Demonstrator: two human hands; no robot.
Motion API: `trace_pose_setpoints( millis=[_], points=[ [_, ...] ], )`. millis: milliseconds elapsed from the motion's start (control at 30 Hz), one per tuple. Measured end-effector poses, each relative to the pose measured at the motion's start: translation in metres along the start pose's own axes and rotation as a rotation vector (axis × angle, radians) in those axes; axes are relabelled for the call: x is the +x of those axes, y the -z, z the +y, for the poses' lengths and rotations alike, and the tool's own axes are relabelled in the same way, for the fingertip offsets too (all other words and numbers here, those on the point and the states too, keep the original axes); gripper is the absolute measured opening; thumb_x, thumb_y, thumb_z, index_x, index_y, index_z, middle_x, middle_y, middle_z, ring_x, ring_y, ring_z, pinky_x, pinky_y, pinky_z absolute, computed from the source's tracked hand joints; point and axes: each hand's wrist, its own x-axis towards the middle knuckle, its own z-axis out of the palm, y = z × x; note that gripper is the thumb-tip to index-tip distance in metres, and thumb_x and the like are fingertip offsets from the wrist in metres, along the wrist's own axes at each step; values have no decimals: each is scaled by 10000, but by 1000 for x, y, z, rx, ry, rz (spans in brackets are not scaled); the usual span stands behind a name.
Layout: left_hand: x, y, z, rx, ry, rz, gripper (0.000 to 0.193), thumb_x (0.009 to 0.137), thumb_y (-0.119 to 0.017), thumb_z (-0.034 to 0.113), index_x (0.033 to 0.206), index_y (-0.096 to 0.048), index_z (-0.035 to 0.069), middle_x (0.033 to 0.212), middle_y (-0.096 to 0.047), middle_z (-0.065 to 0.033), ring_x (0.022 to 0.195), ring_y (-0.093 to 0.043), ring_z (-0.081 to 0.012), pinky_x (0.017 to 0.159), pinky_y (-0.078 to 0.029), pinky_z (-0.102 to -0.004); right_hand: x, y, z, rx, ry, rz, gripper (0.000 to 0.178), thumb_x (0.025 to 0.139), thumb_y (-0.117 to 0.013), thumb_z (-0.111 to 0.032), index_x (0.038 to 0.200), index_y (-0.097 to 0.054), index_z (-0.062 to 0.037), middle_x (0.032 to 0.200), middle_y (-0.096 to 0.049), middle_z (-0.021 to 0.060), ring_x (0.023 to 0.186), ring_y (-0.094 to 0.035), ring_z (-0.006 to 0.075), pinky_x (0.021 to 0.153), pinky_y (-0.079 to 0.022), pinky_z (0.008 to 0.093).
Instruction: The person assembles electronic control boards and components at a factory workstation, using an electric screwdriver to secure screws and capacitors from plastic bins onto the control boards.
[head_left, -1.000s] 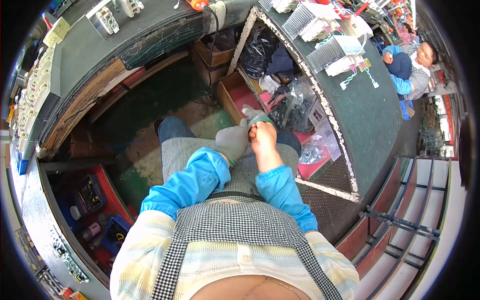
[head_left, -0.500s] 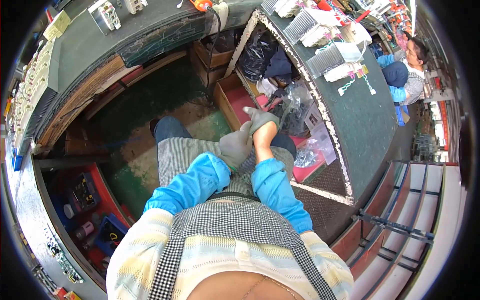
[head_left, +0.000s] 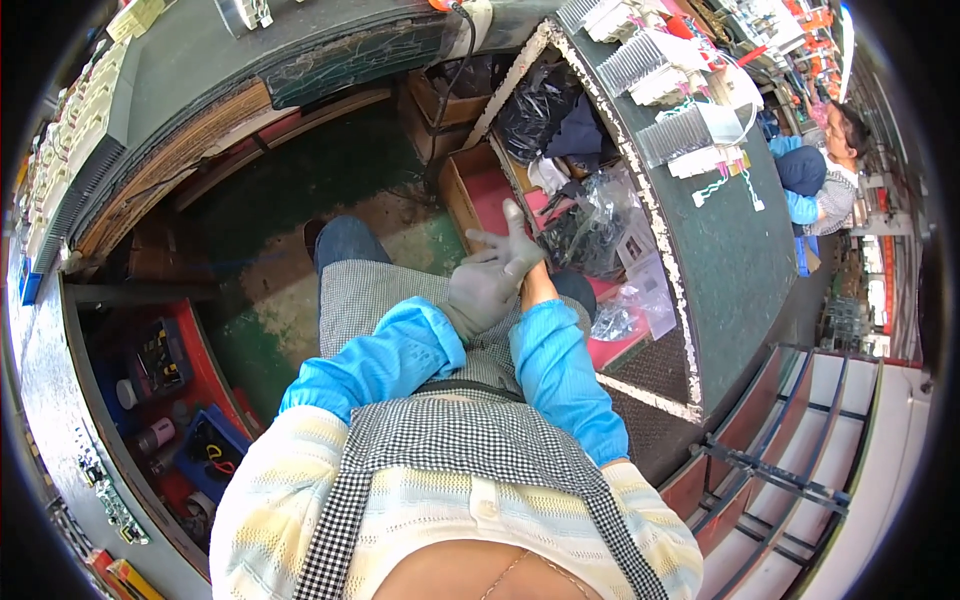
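Both my hands wear grey gloves and meet above my lap. My left hand [head_left: 478,296] is closed at the heel of my right hand, seemingly gripping the cuff of the right glove; its fingertips are partly hidden. My right hand [head_left: 517,243] is raised with its fingers spread apart and nothing in them. Bare wrist shows between the right glove and the blue sleeve cover [head_left: 562,365]. Another blue sleeve cover [head_left: 375,355] covers my left forearm. Beneath the hands lies my checked apron [head_left: 365,300].
A green-topped bench [head_left: 735,270] at right carries finned heat-sink assemblies [head_left: 690,140]. Below it are an open box [head_left: 465,200] and clear plastic bags [head_left: 600,220]. Another bench [head_left: 190,90] runs along the left. A slatted rack [head_left: 770,450] stands near right. A co-worker [head_left: 825,175] sits beyond.
My right hand has turned and its fingers have spread upward, while my left hand stays against its wrist end. The view has shifted slightly.
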Motion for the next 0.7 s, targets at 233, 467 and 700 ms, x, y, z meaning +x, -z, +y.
trace_pose_setpoints(
  millis=[233,467,700],
  points=[
    [-5,8,2,104,22,-209,409,916,-678,181,1321,-643,227,742,-701,-85,629,-710,-307,526,-549,-435,-33,-30,-3,754,239,-213,816,950,-669,-664,1472,-533,-51,1405,-598,236,1268,-621,377,1078,-518,464],
    [5,7,7,35,53,-259,477,915,-693,226,1383,-608,257,662,-650,-80,610,-700,-285,513,-532,-425,7,19,-7,933,634,-13,385,1036,-589,-27,1419,-574,-66,1337,-641,120,1192,-659,218,904,-629,269],
    [18,4,-7,26,-6,-274,519,919,-693,241,1427,-588,259,688,-663,-79,610,-697,-284,507,-524,-424,27,51,-14,2112,-31,-1144,427,1088,-554,-169,1510,-495,-152,1542,-506,117,1348,-556,230,1198,-433,520]
  ],
)
